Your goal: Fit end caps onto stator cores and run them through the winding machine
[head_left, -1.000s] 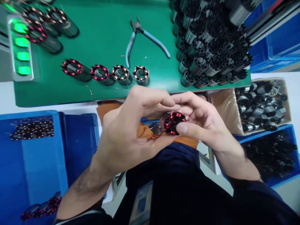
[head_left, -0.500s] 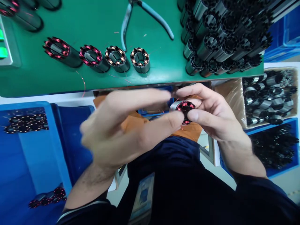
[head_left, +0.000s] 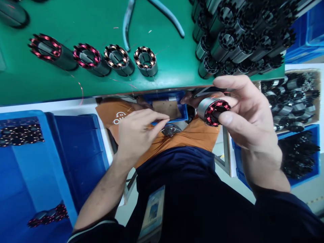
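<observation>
My right hand (head_left: 255,116) is pinching the wound core (head_left: 205,109), perhaps exposing windings (head_left: 209,120); my left hand (head_left: 136,131) is pinching thumb-to-finger

Four wound cores (head_left: 98,61) line the front of a green desk (head_left: 174,64), a red wire (head_left: 81,88) lying near the edge, blue-handled pliers (head_left: 167,12) behind the row, another cylinder (head_left: 14,15) at far left, dark cores (head_left: 238,37) massed at right.
</observation>
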Available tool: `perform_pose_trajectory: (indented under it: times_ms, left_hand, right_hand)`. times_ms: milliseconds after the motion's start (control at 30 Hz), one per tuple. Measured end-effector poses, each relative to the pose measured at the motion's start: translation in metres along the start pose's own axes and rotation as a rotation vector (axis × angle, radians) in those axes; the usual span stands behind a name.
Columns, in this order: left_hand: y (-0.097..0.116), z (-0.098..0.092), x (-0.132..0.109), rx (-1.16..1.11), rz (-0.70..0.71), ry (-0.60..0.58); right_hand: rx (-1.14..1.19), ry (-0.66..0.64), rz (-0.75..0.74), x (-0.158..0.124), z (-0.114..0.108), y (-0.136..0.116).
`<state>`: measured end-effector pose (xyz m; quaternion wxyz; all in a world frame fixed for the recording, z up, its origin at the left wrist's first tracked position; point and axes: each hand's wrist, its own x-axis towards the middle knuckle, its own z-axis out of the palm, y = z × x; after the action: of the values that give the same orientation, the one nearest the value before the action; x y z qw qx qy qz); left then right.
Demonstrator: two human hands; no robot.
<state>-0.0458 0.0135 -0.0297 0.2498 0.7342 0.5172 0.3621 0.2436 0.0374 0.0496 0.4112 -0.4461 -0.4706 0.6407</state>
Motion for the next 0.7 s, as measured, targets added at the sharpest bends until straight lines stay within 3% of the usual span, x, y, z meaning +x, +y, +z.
perform_pose_trajectory:
  times_ms: [100,233,333,467,600,700]
  left_hand:
    - [0.026,-0.012,0.009,-0.286,-0.116,0.154]
    - [0.054,-0.017,0.022,-0.555,-0.117,0.121]
    - [0.048,0.000,0.020,-0.691,-0.168,0.059]
    - [0.027,0.020,0.011,-0.913,-0.354,-0.035]
    - [0.030,0.010,0.011,-0.983,-0.317,-0.117]
    - [0.042,0.001,0.014,-0.903,-0.255,-0.070]
  right_hand:
    - [-0.041,-0.011,-0.008,-0.003,0.003,0.002]
    - [-0.046,-0.059,0.052,-0.001,0.010,0.001]
    - [-0.011,-0.082,0.085,0.000,0.008,-0.004]
    - [0.041,-0.152,0.085,-0.004,0.001,-0.008]
    - [-0.019,-0.114,0.156,-0.007,0.003,-0.006]
    - [-0.031,-0.095,0.164,-0.006,0.009,-0.004]
